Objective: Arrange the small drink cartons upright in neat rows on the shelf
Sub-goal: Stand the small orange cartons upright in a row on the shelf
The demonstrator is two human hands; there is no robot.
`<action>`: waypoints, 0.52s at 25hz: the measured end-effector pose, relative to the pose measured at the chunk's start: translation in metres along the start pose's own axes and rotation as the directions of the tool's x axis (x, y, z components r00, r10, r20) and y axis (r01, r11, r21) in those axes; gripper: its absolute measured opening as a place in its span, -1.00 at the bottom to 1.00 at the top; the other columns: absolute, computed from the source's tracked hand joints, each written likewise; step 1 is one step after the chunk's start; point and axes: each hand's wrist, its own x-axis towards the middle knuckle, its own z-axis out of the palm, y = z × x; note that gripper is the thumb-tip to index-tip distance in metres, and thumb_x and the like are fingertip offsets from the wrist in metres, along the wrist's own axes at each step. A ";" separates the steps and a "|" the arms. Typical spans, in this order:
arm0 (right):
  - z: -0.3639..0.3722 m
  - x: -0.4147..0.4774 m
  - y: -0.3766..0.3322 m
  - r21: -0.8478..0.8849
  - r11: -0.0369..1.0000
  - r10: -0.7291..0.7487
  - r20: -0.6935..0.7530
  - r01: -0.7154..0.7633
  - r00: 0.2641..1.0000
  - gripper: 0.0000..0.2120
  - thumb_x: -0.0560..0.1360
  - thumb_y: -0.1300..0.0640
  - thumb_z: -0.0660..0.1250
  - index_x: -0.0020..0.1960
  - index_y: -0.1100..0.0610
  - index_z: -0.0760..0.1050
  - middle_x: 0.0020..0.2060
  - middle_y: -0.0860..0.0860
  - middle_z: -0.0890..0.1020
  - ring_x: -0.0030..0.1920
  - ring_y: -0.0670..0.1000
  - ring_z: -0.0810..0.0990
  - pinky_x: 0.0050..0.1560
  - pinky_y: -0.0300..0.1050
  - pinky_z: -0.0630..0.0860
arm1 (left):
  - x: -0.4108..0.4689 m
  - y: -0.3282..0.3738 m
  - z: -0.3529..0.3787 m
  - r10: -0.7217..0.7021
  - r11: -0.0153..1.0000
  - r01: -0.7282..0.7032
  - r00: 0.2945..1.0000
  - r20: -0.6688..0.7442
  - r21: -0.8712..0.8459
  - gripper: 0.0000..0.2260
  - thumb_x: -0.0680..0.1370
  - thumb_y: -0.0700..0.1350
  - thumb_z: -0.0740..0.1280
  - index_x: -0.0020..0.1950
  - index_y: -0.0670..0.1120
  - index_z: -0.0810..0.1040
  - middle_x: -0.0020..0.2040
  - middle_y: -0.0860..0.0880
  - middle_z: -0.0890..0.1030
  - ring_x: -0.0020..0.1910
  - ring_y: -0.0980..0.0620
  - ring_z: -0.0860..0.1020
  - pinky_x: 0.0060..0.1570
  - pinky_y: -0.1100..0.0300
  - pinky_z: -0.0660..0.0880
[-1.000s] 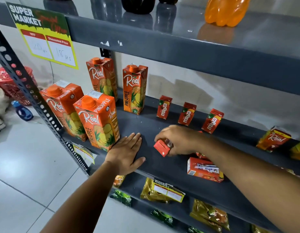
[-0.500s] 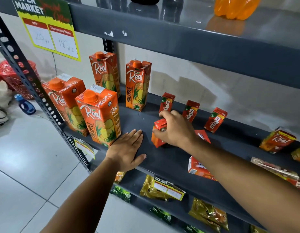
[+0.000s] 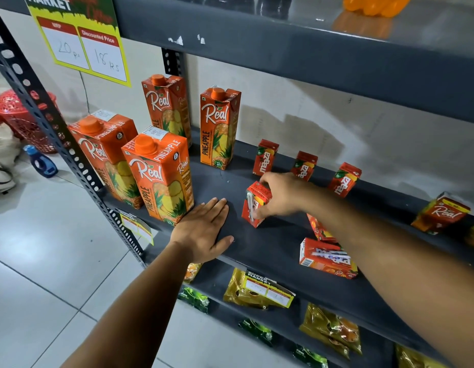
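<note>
My right hand [image 3: 279, 196] grips a small red Maaza carton [image 3: 253, 205] that stands upright on the dark grey shelf [image 3: 270, 243], straw side facing me. Behind it three small Maaza cartons stand in a back row: one [image 3: 265, 158], a second [image 3: 305, 166] and a third [image 3: 344, 180]. Another small carton [image 3: 327, 257] lies flat near the front edge, and one more [image 3: 319, 229] lies partly hidden under my right forearm. My left hand [image 3: 204, 231] rests flat on the shelf, fingers apart, holding nothing.
Several tall Real pineapple cartons [image 3: 157, 173] stand at the left of the shelf. A small Real carton [image 3: 441, 215] leans at the far right. The upper shelf [image 3: 310, 54] hangs low overhead. Snack packets [image 3: 257, 290] fill the shelf below. A perforated upright post [image 3: 57, 123] borders the left.
My right hand lifted the small carton from lying near the front, carried it back and left, and now it stands upright on the shelf. My left hand stayed flat.
</note>
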 end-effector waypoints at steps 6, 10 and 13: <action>-0.012 0.002 -0.015 -0.139 0.987 -0.093 -0.122 0.076 0.988 -0.51 0.40 -0.09 0.48 0.19 0.16 0.48 0.05 0.12 0.63 -0.08 0.07 0.62 -0.07 -0.03 0.60 | -0.001 0.001 0.000 -0.002 1.000 0.002 1.000 0.008 0.006 -0.23 0.50 0.35 -0.18 0.56 -0.13 -0.01 0.59 -0.08 0.01 0.55 -0.05 -0.04 0.50 0.02 -0.04; -0.011 0.001 -0.014 -0.256 0.935 -0.270 -0.067 0.245 0.961 -0.58 0.41 0.23 0.48 0.22 0.03 0.50 0.19 0.04 0.51 0.10 0.11 0.54 -0.02 0.02 0.57 | -0.001 0.002 -0.001 -0.001 1.000 0.001 1.000 0.005 0.006 -0.23 0.51 0.34 -0.18 0.56 -0.13 0.00 0.59 -0.09 0.02 0.55 -0.05 -0.04 0.50 0.01 -0.03; -0.015 -0.002 -0.004 -0.234 0.883 -0.428 -0.053 0.406 0.902 -0.52 0.41 0.43 0.36 0.15 -0.07 0.53 0.30 0.00 0.39 0.23 0.11 0.42 0.07 0.10 0.54 | -0.001 0.001 0.000 0.002 1.000 -0.002 1.000 -0.001 0.001 -0.25 0.52 0.32 -0.18 0.56 -0.14 0.01 0.59 -0.09 0.01 0.55 -0.05 -0.06 0.50 0.03 -0.05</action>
